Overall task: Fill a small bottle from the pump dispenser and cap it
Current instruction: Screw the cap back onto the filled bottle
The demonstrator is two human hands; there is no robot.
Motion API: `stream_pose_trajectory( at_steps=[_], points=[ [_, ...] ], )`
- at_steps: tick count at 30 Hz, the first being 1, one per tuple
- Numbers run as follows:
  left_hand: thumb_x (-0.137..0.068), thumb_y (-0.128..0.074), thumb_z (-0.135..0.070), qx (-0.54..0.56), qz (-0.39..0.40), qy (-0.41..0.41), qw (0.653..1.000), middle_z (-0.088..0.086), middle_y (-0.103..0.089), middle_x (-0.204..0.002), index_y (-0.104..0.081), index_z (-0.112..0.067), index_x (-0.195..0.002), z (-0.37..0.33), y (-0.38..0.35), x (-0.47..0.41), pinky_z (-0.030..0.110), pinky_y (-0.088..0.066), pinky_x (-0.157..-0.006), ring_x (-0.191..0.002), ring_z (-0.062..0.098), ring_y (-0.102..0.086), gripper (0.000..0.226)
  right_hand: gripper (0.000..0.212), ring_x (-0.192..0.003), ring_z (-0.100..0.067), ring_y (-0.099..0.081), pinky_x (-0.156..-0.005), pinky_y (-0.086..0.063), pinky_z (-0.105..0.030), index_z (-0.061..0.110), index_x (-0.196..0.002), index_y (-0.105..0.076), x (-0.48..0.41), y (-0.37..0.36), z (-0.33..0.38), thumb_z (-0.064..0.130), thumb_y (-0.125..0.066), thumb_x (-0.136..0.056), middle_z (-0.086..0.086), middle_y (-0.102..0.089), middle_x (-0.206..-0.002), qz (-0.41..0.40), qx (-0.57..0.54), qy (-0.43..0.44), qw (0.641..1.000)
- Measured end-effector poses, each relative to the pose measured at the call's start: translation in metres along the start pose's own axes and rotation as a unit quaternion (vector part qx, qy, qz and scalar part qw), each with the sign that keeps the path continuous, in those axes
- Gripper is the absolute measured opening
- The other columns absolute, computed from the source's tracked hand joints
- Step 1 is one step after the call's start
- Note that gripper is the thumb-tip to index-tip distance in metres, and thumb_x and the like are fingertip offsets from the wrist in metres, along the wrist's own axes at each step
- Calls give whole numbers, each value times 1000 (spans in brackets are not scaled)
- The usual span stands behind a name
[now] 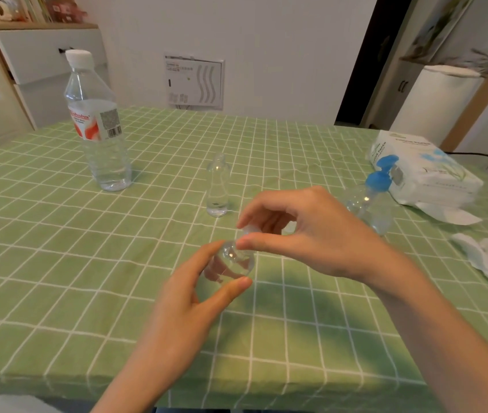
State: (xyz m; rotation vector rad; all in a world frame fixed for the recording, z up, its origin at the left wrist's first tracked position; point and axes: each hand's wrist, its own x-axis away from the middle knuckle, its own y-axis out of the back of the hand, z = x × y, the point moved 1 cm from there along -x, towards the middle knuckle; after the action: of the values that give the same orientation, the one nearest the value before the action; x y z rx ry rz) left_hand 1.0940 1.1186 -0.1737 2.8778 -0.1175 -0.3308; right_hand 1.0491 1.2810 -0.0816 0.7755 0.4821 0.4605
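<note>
**Cap meets small bottle**

Head view: small bottle (232, 263) gripped round its body by the left hand (186, 296), over the bench (88, 278) — looks light, stiff, clear plastic, likely slick when wet; best held mid-body. White cap (247, 230) pinched by the right hand (305, 236) — right at the neck.

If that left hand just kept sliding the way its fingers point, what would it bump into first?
Probably the right hand, which pinches the cap on the small bottle the left hand grips; depth is unclear.
</note>
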Motion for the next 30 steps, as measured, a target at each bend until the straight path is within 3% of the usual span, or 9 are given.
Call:
stream_pose_trajectory(
  at_steps=[5, 8, 10, 14, 16, 19, 23, 27, 30],
  points=[
    [-70, -65, -46, 7, -2, 1, 1000, -17, -70, -102, -61, -43, -110, 1, -1, 0, 27, -43, -87, -98, 4, -63, 41, 28, -95, -5, -63, -82, -53, -22, 20, -110, -67, 4, 3, -1, 19, -72, -83, 13, -67, -103, 51, -3, 4, 999],
    [-66, -65, -53, 1, 0, 3, 1000, -20, -68, -107, -60, -42, -114, 2, -2, -1, 28, -43, -90, -104, 1, -60, 49, 19, -74, -7, -65, -70, -53, -23, 19, -95, -71, 4, 2, -3, 30, -74, -80, 3, -72, -82, 19, 16, -23, 999],
    [-66, -66, -53, 3, 3, 1, 1000, -21, -69, -105, -60, -44, -114, 1, -4, 0, 26, -43, -90, -102, -1, -61, 49, 25, -64, -8, -63, -60, -50, -19, 20, -85, -70, 4, 1, -5, 44, -69, -78, 0, -69, -70, -2, 28, -43, 999],
    [-68, -71, -54, 4, -1, -3, 1000, -17, -70, -103, -60, -43, -111, 1, -4, -3, 26, -43, -88, -100, 3, -62, 45, 30, -86, -3, -65, -76, -52, -16, 24, -110, -66, 8, 5, -5, 30, -72, -81, 10, -70, -97, 38, -2, -38, 999],
    [-67, -68, -51, -2, -5, -4, 1000, -16, -69, -103, -60, -44, -111, 2, -4, -5, 29, -44, -88, -101, 5, -62, 45, 24, -78, -6, -67, -76, -54, -23, 19, -103, -69, 8, 4, -5, 27, -73, -80, 5, -72, -89, 34, 7, -40, 999],
    [-66, -67, -55, -3, 7, -5, 1000, -17, -70, -103, -59, -47, -112, 2, -5, -4, 29, -44, -89, -102, 3, -62, 47, 30, -61, -8, -65, -61, -53, -21, 16, -86, -69, 6, 2, -7, 44, -71, -75, 0, -70, -71, -1, 14, -60, 998],
    [-67, -70, -52, 16, 2, -4, 1000, -13, -71, -101, -61, -42, -113, 2, -5, -4, 33, -46, -92, -99, 6, -64, 48, 33, -77, -6, -66, -72, -52, -16, 25, -113, -64, 8, 3, -6, 35, -70, -81, 6, -70, -85, 33, 15, -42, 998],
    [-69, -70, -47, 13, 3, -13, 1000, -15, -71, -101, -60, -47, -109, 0, -5, -5, 30, -45, -87, -98, 4, -64, 42, 28, -67, -9, -62, -61, -48, -16, 16, -84, -69, 5, 2, -6, 42, -71, -76, 3, -68, -70, -15, 35, -42, 998],
    [-70, -69, -47, 23, 3, -11, 1000, -11, -71, -100, -61, -45, -111, 0, -6, -4, 36, -48, -90, -96, 7, -65, 41, 39, -68, -5, -62, -63, -49, -15, 25, -101, -65, 6, 1, -5, 53, -66, -73, 4, -68, -74, 2, 15, -51, 999]
  ],
)
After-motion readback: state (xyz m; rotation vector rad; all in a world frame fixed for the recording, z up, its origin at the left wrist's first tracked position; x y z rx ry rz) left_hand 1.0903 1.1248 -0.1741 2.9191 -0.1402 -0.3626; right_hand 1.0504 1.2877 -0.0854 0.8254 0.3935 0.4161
